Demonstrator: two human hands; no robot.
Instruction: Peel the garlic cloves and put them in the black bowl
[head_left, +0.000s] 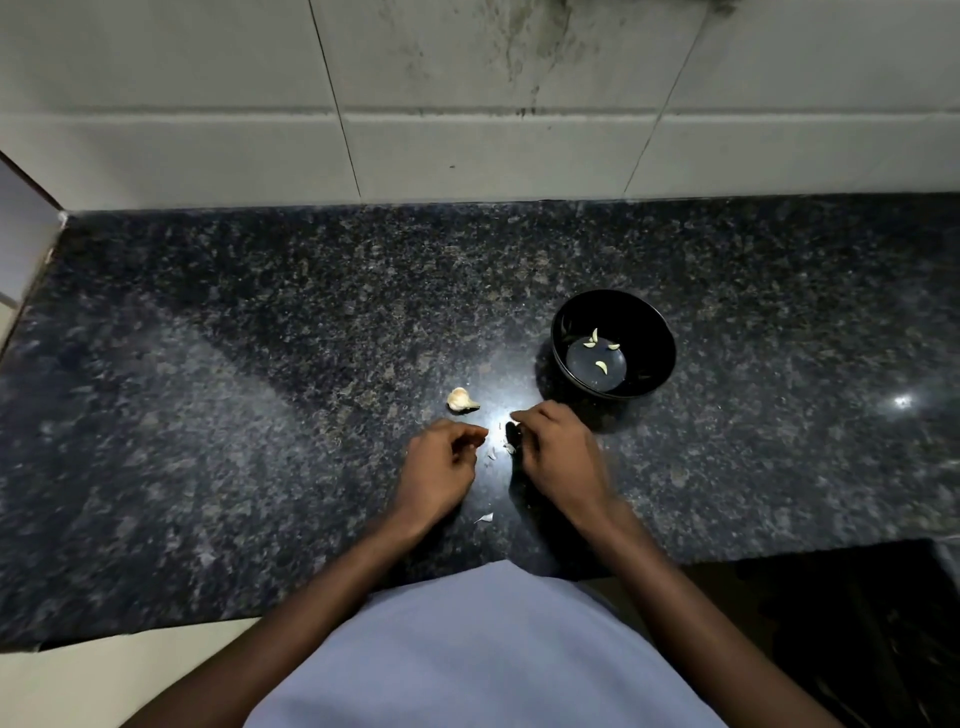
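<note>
Dark speckled granite countertop (260, 389), backed by pale grey wall tiles (467, 104) with dark stains near the top.

Small round glossy black bowl (644, 322) upright on the countertop, right of centre. Inside, on the flat bottom: three small pale peeled garlic cloves (601, 367), lying apart from one another.

Remaining pale, papery-skinned garlic bulb piece (461, 399) resting on the countertop, left of the bowl and just beyond the left hand, not touched by either hand.

Left hand (441, 467) low over the countertop, fingers curled inward, thumb and forefinger tips brought together; contents of the pinch too small to identify, so grip cannot be told.

Right hand (558, 452) just beside the left, near the bowl, fingers curled down toward the palm. Small pale fragment visible at the fingertips; whether held or lying beneath cannot be told.

Thin white scraps of garlic skin (484, 517) on the countertop between the two wrists, with smaller flecks between the hands.

Light blue shirt (483, 649) at bottom of view.
</note>
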